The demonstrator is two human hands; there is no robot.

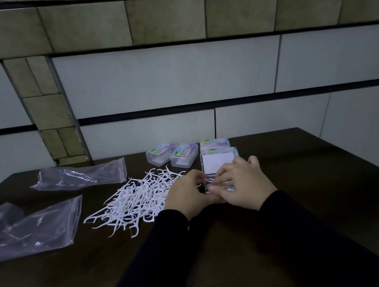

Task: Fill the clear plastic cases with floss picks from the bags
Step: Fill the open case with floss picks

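Resting on a dark table [316,176], an open clear case [219,170] sits between both hands, its lid raised on the far side. The left hand [187,195] curls its fingers against the case's left near corner, and the right hand [239,182] lies over the right side of the tray; whether either pinches a pick, I cannot tell. Just left of the left hand, touching it, spreads a loose pile of white picks [138,197]. Two flat bags [82,175] lie further left, one far, one near, close to the table's left edge. Three shut cases [183,158] stand just beyond the pile and the open case. Bare table stretches to the right and near, around the dark sleeves [287,238].
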